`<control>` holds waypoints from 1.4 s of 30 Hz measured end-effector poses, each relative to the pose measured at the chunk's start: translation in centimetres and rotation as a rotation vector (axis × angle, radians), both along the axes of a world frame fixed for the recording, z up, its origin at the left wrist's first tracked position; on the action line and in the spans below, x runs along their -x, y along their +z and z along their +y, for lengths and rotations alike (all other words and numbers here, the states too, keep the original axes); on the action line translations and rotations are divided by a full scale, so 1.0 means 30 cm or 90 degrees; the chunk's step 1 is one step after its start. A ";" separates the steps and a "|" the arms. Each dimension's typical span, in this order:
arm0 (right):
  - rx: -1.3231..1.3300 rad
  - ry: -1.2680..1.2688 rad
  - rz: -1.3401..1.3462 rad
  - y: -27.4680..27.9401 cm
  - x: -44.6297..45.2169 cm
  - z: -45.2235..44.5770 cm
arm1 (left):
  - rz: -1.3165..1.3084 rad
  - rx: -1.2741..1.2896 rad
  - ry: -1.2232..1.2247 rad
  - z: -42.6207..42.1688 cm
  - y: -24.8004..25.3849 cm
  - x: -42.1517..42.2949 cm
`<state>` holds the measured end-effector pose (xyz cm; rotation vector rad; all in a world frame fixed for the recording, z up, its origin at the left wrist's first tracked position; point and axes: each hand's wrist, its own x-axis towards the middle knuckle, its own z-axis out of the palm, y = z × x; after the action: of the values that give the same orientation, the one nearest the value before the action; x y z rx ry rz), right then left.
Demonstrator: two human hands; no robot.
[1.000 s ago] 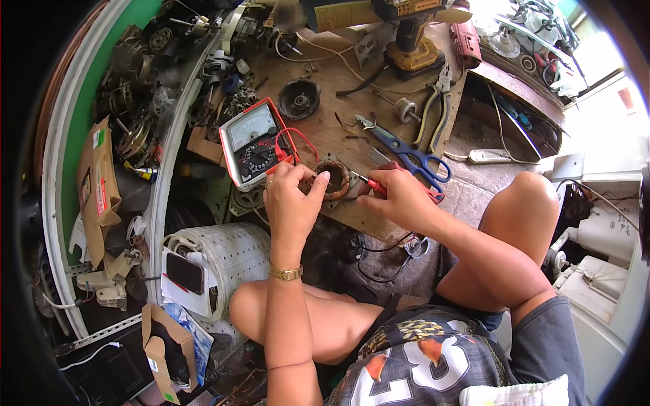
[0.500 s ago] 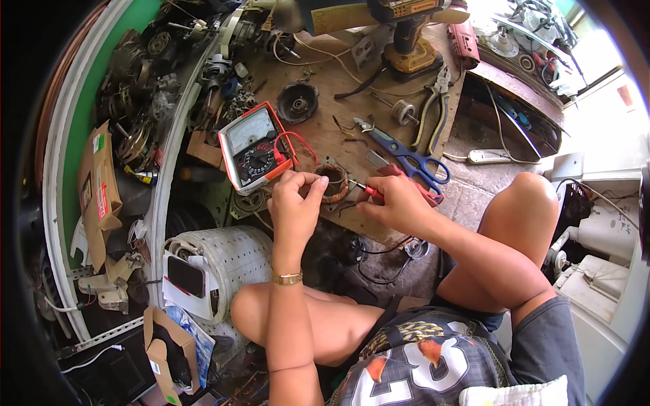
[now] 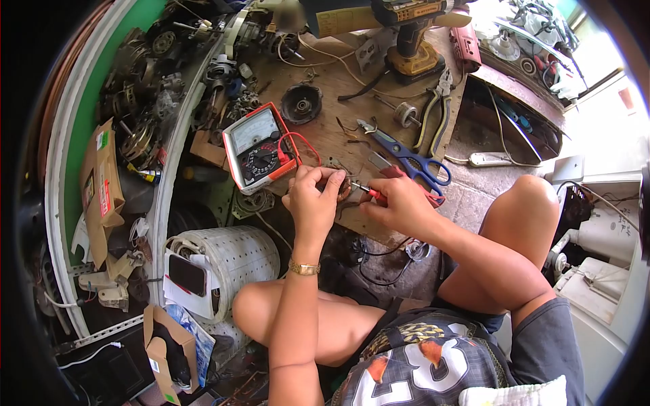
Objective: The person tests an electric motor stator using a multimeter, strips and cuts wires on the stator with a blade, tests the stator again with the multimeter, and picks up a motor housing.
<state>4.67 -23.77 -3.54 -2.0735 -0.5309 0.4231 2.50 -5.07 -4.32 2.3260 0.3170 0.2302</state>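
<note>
My left hand [image 3: 313,203] has its thumb and fingers pressed together over a copper-wound motor stator [image 3: 345,188], covering most of it. What sits in that pinch is hidden. My right hand [image 3: 401,203] grips a red test probe [image 3: 374,193], its metal tip pointing left at the stator's edge. Close by on the left lies an analog multimeter [image 3: 256,143] in an orange-red case, a red lead [image 3: 302,139] curving from it. Red-handled pliers [image 3: 384,162] are just beyond my right hand, partly covered. Blue-handled scissors [image 3: 413,159] rest beside them.
Yellow-and-black pliers [image 3: 437,108], a rotor [image 3: 405,114] and a dark round motor cover [image 3: 301,103] lie on the wooden bench [image 3: 338,81]. A cordless drill [image 3: 413,54] stands at the back. On the left, a phone [image 3: 187,275] rests on a perforated white drum [image 3: 254,257].
My left hand has shifted right, over the stator, which was more exposed before. The right hand with the probe stays nearly in place. The multimeter appears slightly farther right.
</note>
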 end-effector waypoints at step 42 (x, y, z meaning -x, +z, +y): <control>-0.241 -0.169 0.115 -0.054 -0.076 0.006 | -0.184 0.248 0.018 0.135 0.073 0.052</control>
<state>6.95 -23.58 -5.16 -1.6917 -0.2039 0.3213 0.93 -1.01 -2.12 1.8754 0.2268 0.4695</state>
